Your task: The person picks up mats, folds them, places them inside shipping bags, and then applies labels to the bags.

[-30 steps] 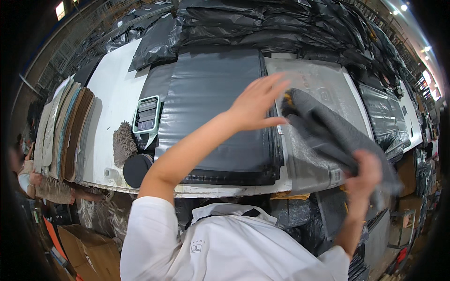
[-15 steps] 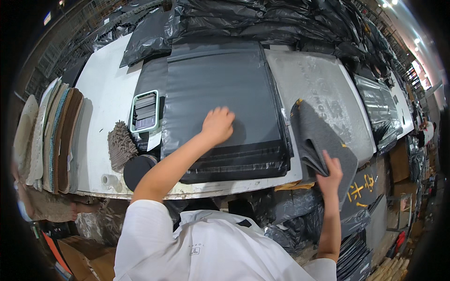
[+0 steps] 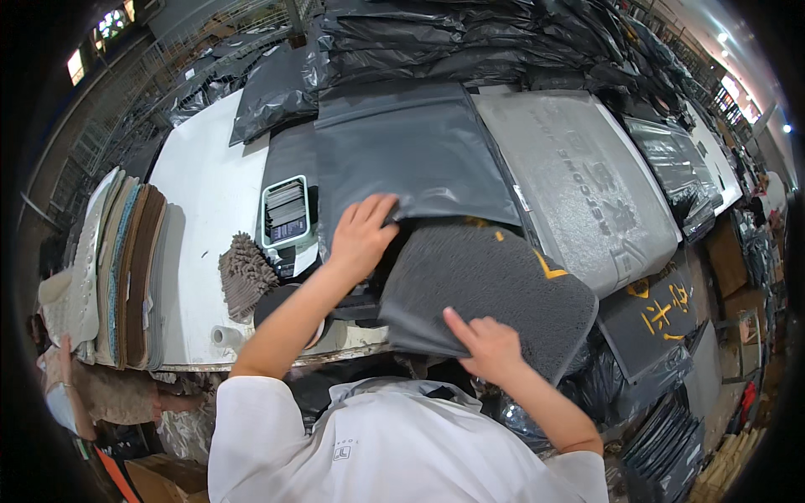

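Observation:
My left hand (image 3: 362, 235) pinches the near edge of the top dark plastic bag (image 3: 411, 159) and holds its mouth up. A dark grey floor mat (image 3: 486, 285) with yellow marks lies with its far end just under the lifted edge. Its near part is folded over, and my right hand (image 3: 493, 345) is closed on that part, index finger stretched along it. Part of the mat's far end is hidden by the bag.
Left of the bags stand a small bin of cards (image 3: 287, 214), a shaggy brown mitt (image 3: 245, 272) and a row of upright mats (image 3: 134, 268). A grey printed bag (image 3: 587, 184) lies to the right. Black bagged packages (image 3: 470, 42) are piled behind. Another person's arm (image 3: 71, 386) shows far left.
My right hand has brought the mat from the right to the bag's mouth. My left hand has moved from resting on the bag to lifting its near edge.

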Tool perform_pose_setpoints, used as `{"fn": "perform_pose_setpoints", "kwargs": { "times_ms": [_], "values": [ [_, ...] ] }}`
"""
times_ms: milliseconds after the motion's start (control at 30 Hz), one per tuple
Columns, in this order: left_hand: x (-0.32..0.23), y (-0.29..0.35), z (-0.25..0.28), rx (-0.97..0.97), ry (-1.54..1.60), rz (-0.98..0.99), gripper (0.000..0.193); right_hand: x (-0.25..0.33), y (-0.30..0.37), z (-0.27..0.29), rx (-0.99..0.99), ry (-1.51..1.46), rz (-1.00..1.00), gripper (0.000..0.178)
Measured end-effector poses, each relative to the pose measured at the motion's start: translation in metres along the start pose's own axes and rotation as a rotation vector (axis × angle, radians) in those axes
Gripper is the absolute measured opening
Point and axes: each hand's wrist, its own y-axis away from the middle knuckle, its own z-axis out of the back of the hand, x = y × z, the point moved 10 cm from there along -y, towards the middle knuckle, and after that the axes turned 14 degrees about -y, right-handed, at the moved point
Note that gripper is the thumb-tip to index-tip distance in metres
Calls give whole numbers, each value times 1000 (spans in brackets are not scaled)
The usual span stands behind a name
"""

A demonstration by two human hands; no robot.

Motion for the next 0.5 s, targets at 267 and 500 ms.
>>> {"fn": "perform_pose_setpoints", "kwargs": {
  "times_ms": [267,500],
  "values": [
    [7,38,-17,542,265,497,40,-25,-179,-26,248,169,-179,34],
    [36,160,-33,125,372,726,40,-54,-133,-1,-210,-559,20,19]
  ]
}}
